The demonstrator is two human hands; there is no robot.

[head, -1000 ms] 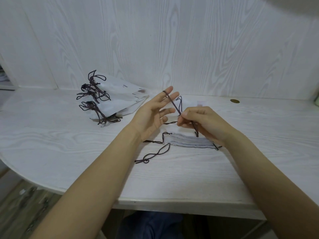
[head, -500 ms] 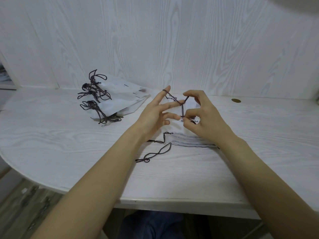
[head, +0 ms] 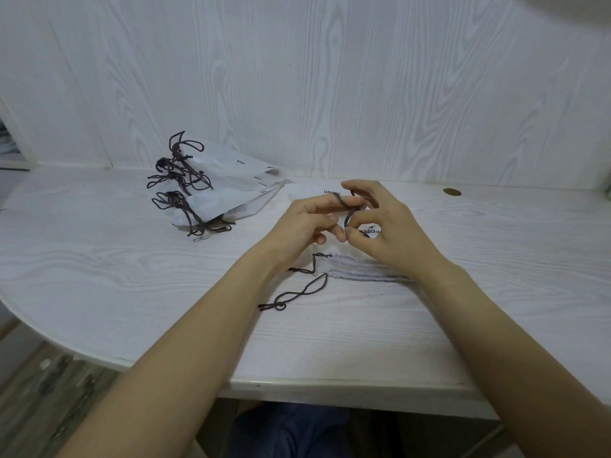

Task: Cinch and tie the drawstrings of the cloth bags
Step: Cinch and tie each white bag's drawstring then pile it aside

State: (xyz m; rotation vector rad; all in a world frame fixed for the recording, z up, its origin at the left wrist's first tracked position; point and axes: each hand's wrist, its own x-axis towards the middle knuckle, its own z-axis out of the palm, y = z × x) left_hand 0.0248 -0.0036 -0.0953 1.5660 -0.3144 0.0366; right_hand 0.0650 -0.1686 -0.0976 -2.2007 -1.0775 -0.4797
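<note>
Both hands are up over the white cloth bag (head: 360,276) that's lying flat on the whitewashed wood tabletop (head: 99,276), roughly in the middle and a bit toward the back wall. The left hand (head: 304,223) has its fingers curled in with the dark brown drawstring (head: 347,211) looped over one of them, and the right hand (head: 380,226) is pinching that same cord between thumb and fingertips, so both are clamped on the string and the two hands are pretty much touching at the fingertips. The bag's gathered grey-looking edge faces the person and pokes out under the right wrist, and there's some black printed lettering on the fabric peeking between the fingers, can't read it all. A loose drawstring end (head: 297,294) with a little knot trails off the bag's left corner onto the tabletop, twisted into a couple of loops, and another short bit kinks up just above it. Off to the left and further back, well apart from the hands, sits a pile of cloth bags (head: 231,193) with their dark cords bunched and tied at the left end. Far right near the wall there's a small round brass-coloured disc (head: 452,192) set in the tabletop. Something dark blue shows under the table edge, can't tell what.
</note>
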